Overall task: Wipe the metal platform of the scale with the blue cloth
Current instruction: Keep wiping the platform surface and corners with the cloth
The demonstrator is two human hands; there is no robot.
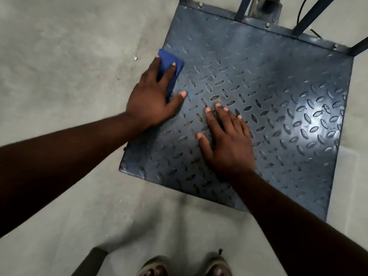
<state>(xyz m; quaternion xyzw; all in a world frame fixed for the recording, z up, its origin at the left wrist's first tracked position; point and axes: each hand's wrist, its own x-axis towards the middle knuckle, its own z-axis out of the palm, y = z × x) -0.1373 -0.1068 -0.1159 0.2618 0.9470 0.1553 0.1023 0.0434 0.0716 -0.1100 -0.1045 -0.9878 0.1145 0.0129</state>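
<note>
— What do you count from the head view?

— One metal platform (258,100) with raised tread, on a grey floor (59,66); one blue cloth (169,66); two hands; two feet in sandals (153,268) at the bottom edge.

— Where is the cloth?

— At the platform's left edge, under the left hand (153,96), whose straight, spread fingers press it flat.

— The other hand?

— The right hand (225,142) lies palm down near the platform's middle, fingers straight and spread, holding nothing. Both arms reach forward.
</note>
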